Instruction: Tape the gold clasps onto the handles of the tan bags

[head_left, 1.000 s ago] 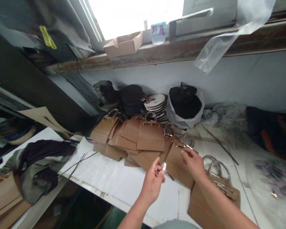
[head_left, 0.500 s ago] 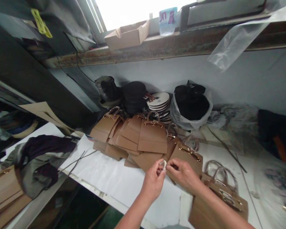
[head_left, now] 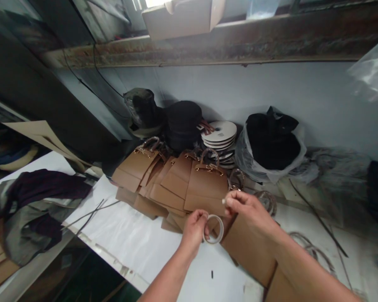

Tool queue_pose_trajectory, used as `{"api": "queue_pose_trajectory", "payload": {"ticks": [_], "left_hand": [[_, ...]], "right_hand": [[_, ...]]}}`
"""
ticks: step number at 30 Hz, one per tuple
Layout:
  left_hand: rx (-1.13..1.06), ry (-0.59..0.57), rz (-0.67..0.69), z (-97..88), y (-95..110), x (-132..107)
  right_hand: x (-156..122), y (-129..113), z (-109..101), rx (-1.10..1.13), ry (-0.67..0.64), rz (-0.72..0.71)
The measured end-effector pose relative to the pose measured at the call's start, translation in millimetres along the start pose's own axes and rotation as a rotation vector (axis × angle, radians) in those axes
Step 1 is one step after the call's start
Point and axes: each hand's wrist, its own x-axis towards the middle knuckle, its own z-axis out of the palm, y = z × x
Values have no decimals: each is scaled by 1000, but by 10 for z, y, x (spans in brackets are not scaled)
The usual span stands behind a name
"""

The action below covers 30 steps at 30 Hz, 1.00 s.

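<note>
My left hand [head_left: 192, 235] is closed on the edge of a narrow roll of white tape [head_left: 221, 230], held up over the white table top [head_left: 164, 251]. To the right and a little higher, my right hand [head_left: 248, 209] pinches a small whitish piece [head_left: 224, 201], which looks like a bit of tape. Behind both hands lies a heap of brown handbag panels [head_left: 206, 188] with wrapped handles and gold-coloured fittings. Another brown panel [head_left: 252, 247] lies beneath my right hand and forearm, which hide part of it.
White-edged reels [head_left: 219, 132], black rolls [head_left: 183, 121] and a plastic bag of black material [head_left: 272, 147] stand against the wall. Crumpled cloth [head_left: 47, 201] lies at left. Thin dark strips [head_left: 91, 216] cross the table edge. A small dark piece [head_left: 212, 274] rests in front.
My right hand has moved away from my left, up and right, with the small white piece in its fingers. The tape roll now shows as a full ring. The view has shifted downward.
</note>
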Motion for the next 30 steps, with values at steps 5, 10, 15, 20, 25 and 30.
{"api": "queue_pose_trajectory", "payload": {"ticks": [5, 10, 15, 20, 25, 30], "left_hand": [[-60, -35, -26, -49, -186, 165], [-69, -17, -64, -59, -213, 224], [-40, -10, -92, -94, -193, 268], [-38, -12, -84, -89, -214, 282], [-49, -12, -79, -95, -236, 282], [-52, 1, -81, -88, -212, 231]], "right_hand": [[986, 191, 69, 193, 395, 15], [1480, 445, 148, 136, 513, 34], [1525, 531, 156, 58, 609, 57], [1532, 527, 163, 4, 631, 65], [1516, 520, 157, -113, 668, 24], [1488, 544, 162, -442, 653, -30]]}}
